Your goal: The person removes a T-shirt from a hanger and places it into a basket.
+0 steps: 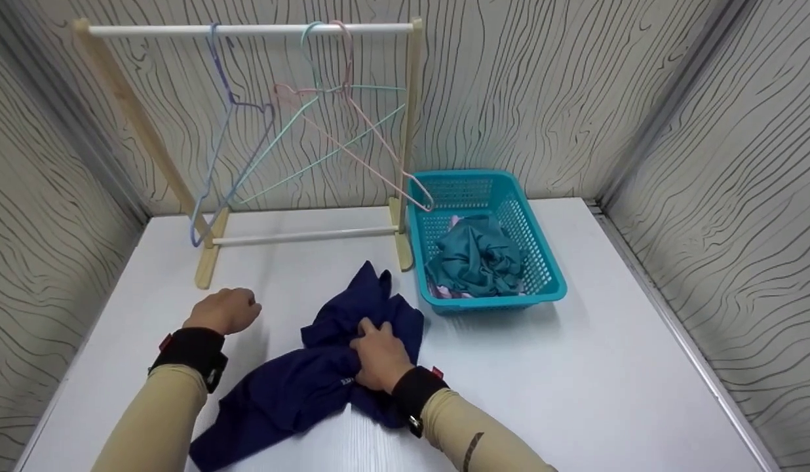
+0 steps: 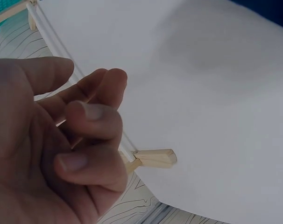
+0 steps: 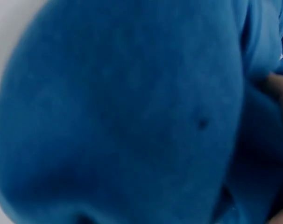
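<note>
A crumpled navy garment [image 1: 280, 396] with small white lettering lies at the front middle of the white table. My right hand [image 1: 381, 357] grips a fold near its centre. In the right wrist view the cloth [image 3: 127, 112] fills most of the picture, with only fingertips [image 3: 280, 84] at the right edge. To the left of the garment, my left hand [image 1: 225, 311] hovers above the table. Its fingers hang loosely curled and hold nothing, as the left wrist view shows.
Behind the garment stands a rack with a white rail [image 1: 261, 30]. On it hang a purple hanger [image 1: 212, 164], a mint green hanger [image 1: 274, 147] and a pink hanger [image 1: 379, 131]. Right of the rack, a teal basket [image 1: 549, 278] contains crumpled green cloth [image 1: 480, 255]. Patterned walls enclose the table.
</note>
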A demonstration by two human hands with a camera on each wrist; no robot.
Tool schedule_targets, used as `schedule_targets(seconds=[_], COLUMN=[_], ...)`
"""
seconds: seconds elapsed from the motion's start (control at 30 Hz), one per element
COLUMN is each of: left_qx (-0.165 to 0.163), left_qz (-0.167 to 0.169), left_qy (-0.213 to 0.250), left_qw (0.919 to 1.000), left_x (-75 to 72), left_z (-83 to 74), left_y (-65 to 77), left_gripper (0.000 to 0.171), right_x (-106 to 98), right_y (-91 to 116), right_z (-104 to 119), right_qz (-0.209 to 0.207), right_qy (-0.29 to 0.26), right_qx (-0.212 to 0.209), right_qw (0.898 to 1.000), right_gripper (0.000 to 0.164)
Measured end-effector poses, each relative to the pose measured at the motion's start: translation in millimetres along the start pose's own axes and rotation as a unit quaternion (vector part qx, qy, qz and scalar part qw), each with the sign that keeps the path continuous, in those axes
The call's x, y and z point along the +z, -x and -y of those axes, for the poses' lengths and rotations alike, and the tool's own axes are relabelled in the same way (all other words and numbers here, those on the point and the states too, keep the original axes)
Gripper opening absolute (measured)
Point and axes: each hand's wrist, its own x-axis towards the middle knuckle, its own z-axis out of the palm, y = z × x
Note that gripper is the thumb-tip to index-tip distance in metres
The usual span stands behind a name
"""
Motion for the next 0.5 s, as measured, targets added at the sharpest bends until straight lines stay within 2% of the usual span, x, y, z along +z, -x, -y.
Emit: schedule_targets(seconds=[0.13, 0.3, 0.5], left_qx=[0.001, 0.003, 0.004], left_qz=[0.0, 0.0, 0.003], left_qy=[-0.001, -0.002, 0.0], left_qw=[1.0, 1.0, 1.0], left_x=[-0.7, -3.2, -6.5], left_z=[-5.3, -9.3, -10.8], left_y=[0.7, 2.6, 6.0], left_gripper=[0.033, 0.033, 0.033], right_x=[-8, -22, -58], right_y=[2, 4, 10], right_z=[-10, -24, -40], right_qz=[-0.007, 0.013, 0.029], right_qy=[-0.04, -0.091, -0.112], right_qx=[-0.003, -0.014, -0.062], right_qw=[0.999, 0.996, 0.991], right_gripper=[0.04, 0.044, 0.046])
